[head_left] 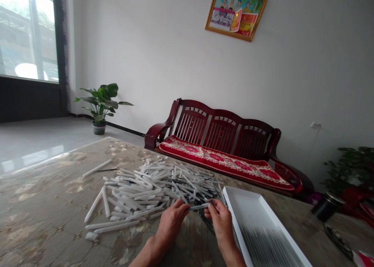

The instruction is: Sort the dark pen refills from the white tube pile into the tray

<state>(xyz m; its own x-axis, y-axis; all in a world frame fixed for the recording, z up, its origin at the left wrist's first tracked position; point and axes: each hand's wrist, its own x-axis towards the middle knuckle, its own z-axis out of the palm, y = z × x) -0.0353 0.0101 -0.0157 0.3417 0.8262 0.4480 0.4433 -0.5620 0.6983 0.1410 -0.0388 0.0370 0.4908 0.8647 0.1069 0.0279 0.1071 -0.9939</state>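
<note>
My left hand (pixel 172 220) and my right hand (pixel 219 218) are closed on opposite ends of a slim grey pen-like stick (pixel 198 207), which lies nearly level between them. Just beyond them spreads a loose heap of white pen-like sticks (pixel 140 191), with darker thin sticks (pixel 204 198) mixed in near my right hand. To the right of my right hand stands a shallow white box (pixel 245 204). Its near part holds a row of thin dark sticks (pixel 265 243) lying side by side. The exact kind of the sticks is too small to tell.
A patterned cloth (pixel 43 208) covers the table. At its right are a black cup (pixel 327 206) and a dark cord-like thing (pixel 339 241). Beyond stand a dark red wooden bench (pixel 222 130) and a potted plant (pixel 99 127).
</note>
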